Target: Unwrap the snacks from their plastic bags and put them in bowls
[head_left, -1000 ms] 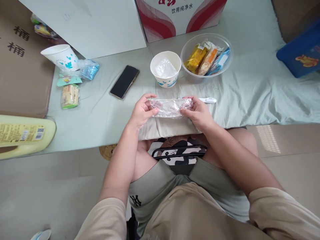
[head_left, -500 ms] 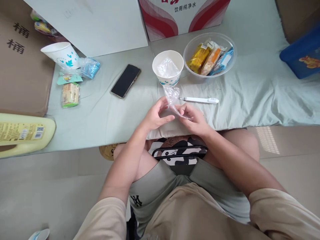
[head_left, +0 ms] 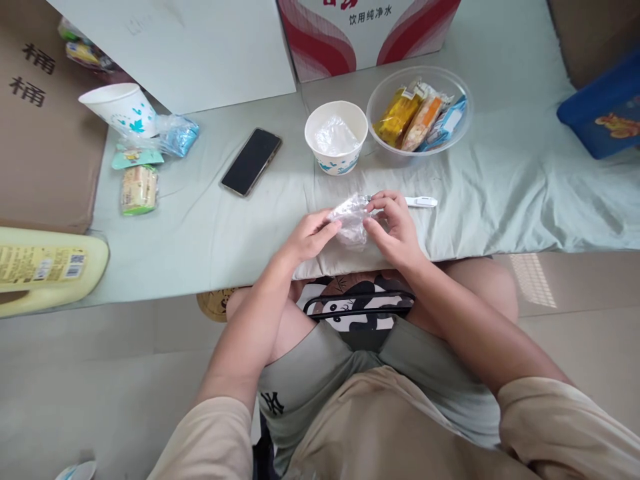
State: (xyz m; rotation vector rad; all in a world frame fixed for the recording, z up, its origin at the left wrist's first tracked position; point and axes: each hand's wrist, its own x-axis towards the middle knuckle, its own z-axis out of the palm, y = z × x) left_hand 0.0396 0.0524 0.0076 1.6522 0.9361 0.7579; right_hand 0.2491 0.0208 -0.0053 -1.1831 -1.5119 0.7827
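A crinkled clear plastic bag is between my hands, low over the front of the cloth-covered table. My left hand grips its left side between thumb and fingers. At the bag's right edge, my right hand has its fingers curved and thumb apart from them; the fingertips are at the plastic, but whether they pinch it I cannot make out. Just behind lies a white utility knife, its left part hidden by my right hand. Farther back stands a paper cup with clear plastic inside.
A clear bowl of wrapped snacks stands right of the cup. To the left lie a phone, a wrapped snack and another paper cup. Boxes line the back, a yellow jug the left, a blue container the right.
The plastic bag has come down from near the cup and now spreads between both hands. My left hand has closed on it; my right hand has turned and moved slightly up, over the knife's end.
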